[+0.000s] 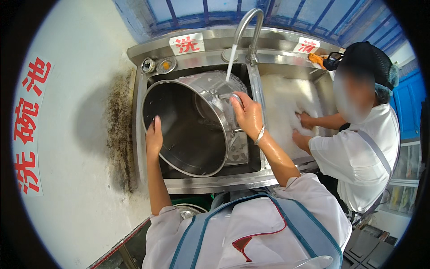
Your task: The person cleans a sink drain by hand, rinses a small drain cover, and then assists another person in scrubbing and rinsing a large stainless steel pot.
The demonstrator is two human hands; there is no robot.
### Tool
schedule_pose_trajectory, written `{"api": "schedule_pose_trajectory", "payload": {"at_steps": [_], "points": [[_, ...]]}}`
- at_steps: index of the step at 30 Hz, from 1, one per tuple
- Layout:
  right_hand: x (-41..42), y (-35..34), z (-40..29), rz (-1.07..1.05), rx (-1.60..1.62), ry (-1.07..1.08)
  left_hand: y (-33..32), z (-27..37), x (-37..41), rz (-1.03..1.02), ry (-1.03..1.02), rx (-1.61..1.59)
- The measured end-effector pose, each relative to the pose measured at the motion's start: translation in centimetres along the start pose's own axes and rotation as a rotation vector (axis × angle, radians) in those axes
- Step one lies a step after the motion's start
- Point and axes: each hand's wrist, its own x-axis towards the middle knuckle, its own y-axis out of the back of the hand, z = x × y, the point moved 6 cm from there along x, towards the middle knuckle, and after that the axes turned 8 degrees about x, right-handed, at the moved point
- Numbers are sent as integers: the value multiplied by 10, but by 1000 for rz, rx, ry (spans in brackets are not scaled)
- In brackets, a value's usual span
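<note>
A large stainless-steel pot (188,148) lies tilted in the left sink basin (257,148), its mouth facing me and to the left. My left hand (154,136) grips the pot's rim at the left, thumb inside. My right hand (248,112) is closed around the metal loop handle (231,96) on the pot's right side; the forearm is wet. Water runs from the curved faucet (258,23) onto the pot's outer wall, where some suds show. The lower part of the pot is partly hidden by its rim.
At the right, a co-worker's hands (304,129) are in the foamy right basin (322,80). Two sink strainers (166,65) sit on the back left ledge. An orange cloth (316,60) lies at the back right. A stained white wall (84,117) stands close on the left.
</note>
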Motion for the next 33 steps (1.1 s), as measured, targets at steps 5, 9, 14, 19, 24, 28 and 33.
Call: {"api": "schedule_pose_trajectory", "payload": {"at_steps": [5, 9, 14, 19, 24, 28, 33], "points": [[-46, -10, -19, 60, -41, 136, -50, 125, 8, -185, -107, -1140], [-86, -5, -1, 125, 103, -162, -84, 152, 12, -261, -90, -1029], [-114, -43, -18, -116, 689, -145, -89, 163, 34, -607, -60, -761], [-85, -13, 24, -41, 440, -219, -123, 178, 24, -870, -70, -454], [11, -30, 108, 224, 664, -82, -191, 204, 9, -895, -224, -218], [122, -68, 138, -49, 729, -179, -159, 209, 23, -891, -337, -323], [159, -113, 81, -197, 508, 34, -106, 193, 43, -764, -255, -433]]}}
